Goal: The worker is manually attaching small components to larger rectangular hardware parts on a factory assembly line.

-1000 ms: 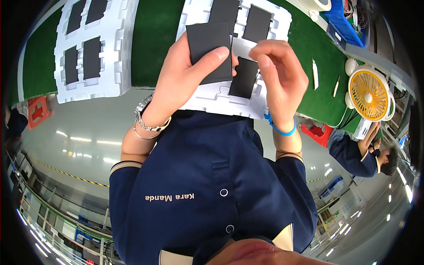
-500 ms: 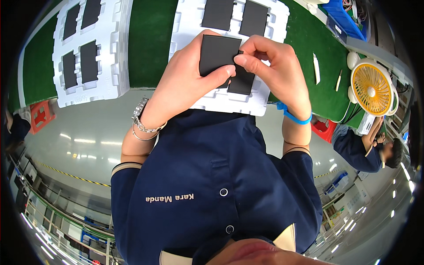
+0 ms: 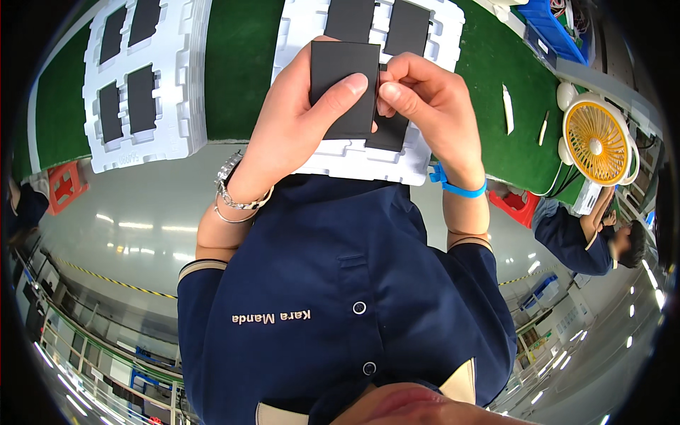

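Observation:
A thin black rectangular block [image 3: 354, 112] is gripped in my left hand [image 3: 287, 131], thumb flat across its face and the other fingers hidden behind. My right hand [image 3: 435, 106] is at the block's right edge, thumb and forefinger pinched together; whatever is between them is too small to make out. Below both hands lies a white moulded tray [image 3: 333, 164]. In it rest more black blocks, one partly covered below my right fingers [image 3: 388, 136] and two at the far side, a left one [image 3: 350, 25] and a right one [image 3: 408, 30].
Left on the green tabletop [image 3: 237, 78] stands a stack of white trays [image 3: 173, 113] with several black blocks. To the right lie a white cutter-like tool [image 3: 508, 112] and a slim pale tool [image 3: 543, 131], near a yellow-and-white fan [image 3: 595, 145]. A blue bin [image 3: 549, 32] is beyond.
The block has shifted slightly left in my left hand, whose thumb now lies across its face rather than near its lower edge. My right forearm has swung a little left.

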Motion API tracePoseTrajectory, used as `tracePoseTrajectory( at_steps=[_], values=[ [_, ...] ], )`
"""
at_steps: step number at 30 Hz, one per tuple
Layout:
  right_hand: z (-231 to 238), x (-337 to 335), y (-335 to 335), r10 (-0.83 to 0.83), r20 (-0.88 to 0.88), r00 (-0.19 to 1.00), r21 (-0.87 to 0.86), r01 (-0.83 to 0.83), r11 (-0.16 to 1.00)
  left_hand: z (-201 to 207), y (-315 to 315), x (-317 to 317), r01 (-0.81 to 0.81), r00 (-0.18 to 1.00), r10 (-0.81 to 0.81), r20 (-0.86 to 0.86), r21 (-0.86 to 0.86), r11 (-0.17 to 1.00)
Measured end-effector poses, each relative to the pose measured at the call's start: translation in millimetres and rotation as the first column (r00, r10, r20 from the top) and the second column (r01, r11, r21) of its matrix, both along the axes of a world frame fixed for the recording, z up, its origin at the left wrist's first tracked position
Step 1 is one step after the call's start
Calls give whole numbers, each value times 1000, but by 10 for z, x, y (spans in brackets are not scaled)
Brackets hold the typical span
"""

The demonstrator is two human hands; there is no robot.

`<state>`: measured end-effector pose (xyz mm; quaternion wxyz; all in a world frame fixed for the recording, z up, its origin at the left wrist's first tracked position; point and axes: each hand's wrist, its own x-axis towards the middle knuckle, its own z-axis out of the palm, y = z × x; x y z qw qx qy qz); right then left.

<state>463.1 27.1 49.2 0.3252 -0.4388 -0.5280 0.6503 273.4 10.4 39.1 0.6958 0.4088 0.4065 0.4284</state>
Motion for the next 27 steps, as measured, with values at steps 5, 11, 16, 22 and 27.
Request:
tracePoseTrajectory(
  at_steps=[5,11,16,22,27],
  values=[
    [-7,-82,-93,-83,118,990,155,64,986,-51,-41,34,-55,995,63,-80,92,994],
    [0,-96,-115,-82,-33,996,78,84,993,-68,-30,18,-27,977,82,-196,266,964],
    [-38,-44,-55,-54,-129,990,-1,54,999,0,-44,45,-34,998,33,46,27,999],
    [83,-21,-28,-145,88,986,170,128,977,-57,-25,80,-64,987,87,-132,167,984],
    [90,-33,-43,-198,247,949,376,94,922,37,-26,137,-96,941,154,-302,197,976]
  ],
)
